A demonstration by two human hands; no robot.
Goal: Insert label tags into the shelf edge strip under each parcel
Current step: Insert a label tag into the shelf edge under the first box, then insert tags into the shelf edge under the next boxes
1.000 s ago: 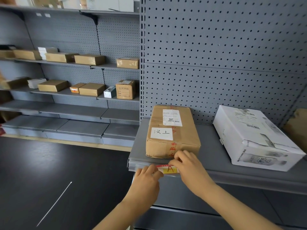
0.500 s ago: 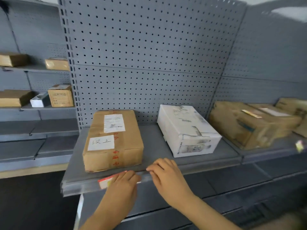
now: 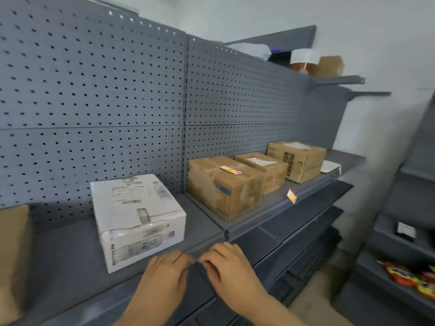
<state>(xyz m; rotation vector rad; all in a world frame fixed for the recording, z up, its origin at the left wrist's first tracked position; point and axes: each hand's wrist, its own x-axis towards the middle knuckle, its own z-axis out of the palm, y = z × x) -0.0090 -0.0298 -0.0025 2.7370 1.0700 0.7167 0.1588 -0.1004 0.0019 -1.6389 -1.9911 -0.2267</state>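
Nearest the camera, the left hand and the right hand rest palm-down on the front lip of the shelf, fingertips almost meeting at the shelf edge strip just below the white parcel. Both hands lie loosely curled with fingers bent over the strip; no tag shows between them, and whether either pinches anything there I cannot tell, since the knuckles hide the fingertips and the view is blurred. The likely fault here is a tag seated crooked or only half in the channel, because the fingers cover the slot. A careless push could also nudge the white parcel, which sits close to the edge. Farther along the shelf, a loose label tag lies on top of the brown parcel, and another tag stands tilted at the strip beyond it, looking poorly seated and liable to drop out. Two more cartons stand behind.
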